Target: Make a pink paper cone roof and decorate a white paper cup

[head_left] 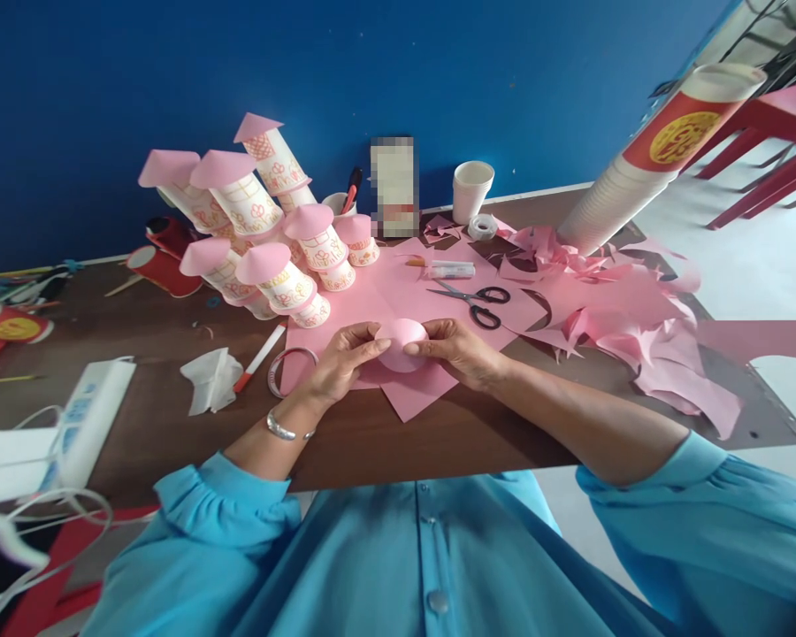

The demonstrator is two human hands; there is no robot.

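- From my distant seat, I see one disc (401, 341) of pink paper, and it is held between the two hands, near the front edge of the desk (398, 451).
- The disc looks round in its outline, plain, pale pink, and a little brighter than the sheet (351, 310) behind it. I see no drawing on its face. Whether it is flat or slightly bent, I cannot tell.
- The left hand (340, 364) has its grip closed on the left edge of the disc, with the thumb on the near face.
- The right hand (464, 352) has its grip closed on the right edge in the same manner, with its thumb also on the near face. The fingers behind the disc are mostly hidden from me.
- Below the disc, the corner of a pink paper points toward the person.
- Beyond the right hand lie the scissors (470, 298), with the blades spread and the black handles to the right.
- To the left of the left hand, just beside it, I find a ring of tape (273, 378) and a marker (265, 352) with red end.
- Farther to the left stand the towers (242, 202), white with drawings and pink cone roofs.
- At the right, torn-looking pink scraps (643, 310) lie in a heap.
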